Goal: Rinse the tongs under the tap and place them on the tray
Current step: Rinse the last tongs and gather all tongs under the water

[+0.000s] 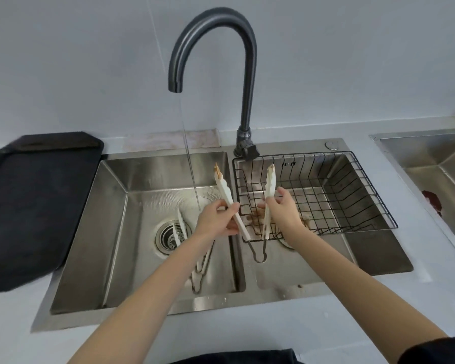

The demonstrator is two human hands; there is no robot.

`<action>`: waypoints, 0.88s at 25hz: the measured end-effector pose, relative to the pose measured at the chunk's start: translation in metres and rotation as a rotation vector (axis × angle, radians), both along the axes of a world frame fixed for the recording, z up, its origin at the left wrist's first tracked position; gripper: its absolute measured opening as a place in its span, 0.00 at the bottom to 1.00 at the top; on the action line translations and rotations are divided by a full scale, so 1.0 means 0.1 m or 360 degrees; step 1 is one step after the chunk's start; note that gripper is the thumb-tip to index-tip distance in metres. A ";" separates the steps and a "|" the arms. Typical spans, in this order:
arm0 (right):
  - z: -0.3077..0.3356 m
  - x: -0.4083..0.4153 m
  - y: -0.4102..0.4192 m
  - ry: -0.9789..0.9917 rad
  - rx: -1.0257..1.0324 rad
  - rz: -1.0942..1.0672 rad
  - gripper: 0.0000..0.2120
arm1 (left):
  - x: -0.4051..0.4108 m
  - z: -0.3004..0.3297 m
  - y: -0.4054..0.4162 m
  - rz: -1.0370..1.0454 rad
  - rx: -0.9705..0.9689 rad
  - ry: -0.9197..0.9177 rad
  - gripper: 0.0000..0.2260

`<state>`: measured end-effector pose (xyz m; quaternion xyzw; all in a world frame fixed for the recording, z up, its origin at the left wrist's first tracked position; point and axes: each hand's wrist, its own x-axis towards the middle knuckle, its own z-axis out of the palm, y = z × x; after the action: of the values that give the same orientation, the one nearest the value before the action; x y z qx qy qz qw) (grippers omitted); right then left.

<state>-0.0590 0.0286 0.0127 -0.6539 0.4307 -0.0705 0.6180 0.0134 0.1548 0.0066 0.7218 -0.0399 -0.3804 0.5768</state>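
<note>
I hold the tongs (pixel 258 248) spread wide over the sink's (pixel 142 303) middle divider, my left hand's (pixel 217 219) fingers clamped on one white arm, my right hand's (pixel 280 210) on the other (tips stained brown). Water runs from the tap (pixel 247 74); the tray (pixel 37 200) sits at the worktop's left edge.

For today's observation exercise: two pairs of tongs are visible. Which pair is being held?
The spread tongs gripped by left hand and right hand; the other tongs lie untouched in the left sink basin.
</note>
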 end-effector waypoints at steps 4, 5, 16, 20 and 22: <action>0.01 0.29 0.22 -0.0083 0.0127 -0.0013 0.23 | 0.11 0.04 0.38 0.0091 -0.0039 0.0005 0.04; 0.01 0.37 0.27 -0.0099 0.0154 -0.0009 0.22 | 0.14 0.05 0.46 0.0109 -0.0039 -0.0009 0.04; -0.08 1.11 0.72 -0.0317 0.0810 0.0088 0.18 | 0.65 0.09 1.08 0.0192 -0.0022 -0.0154 0.04; -0.12 1.42 0.80 -0.0258 0.0908 0.0081 0.18 | 0.93 0.09 1.14 0.0184 0.0040 -0.0260 0.05; -0.15 1.53 0.82 -0.0240 0.0951 0.0039 0.18 | 1.05 0.11 1.14 0.0202 0.0083 -0.0324 0.05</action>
<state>0.0944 0.1106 -0.0019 -0.4412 0.3775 0.0183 0.8139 0.1179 0.2685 0.0171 0.7726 -0.0426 -0.2687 0.5736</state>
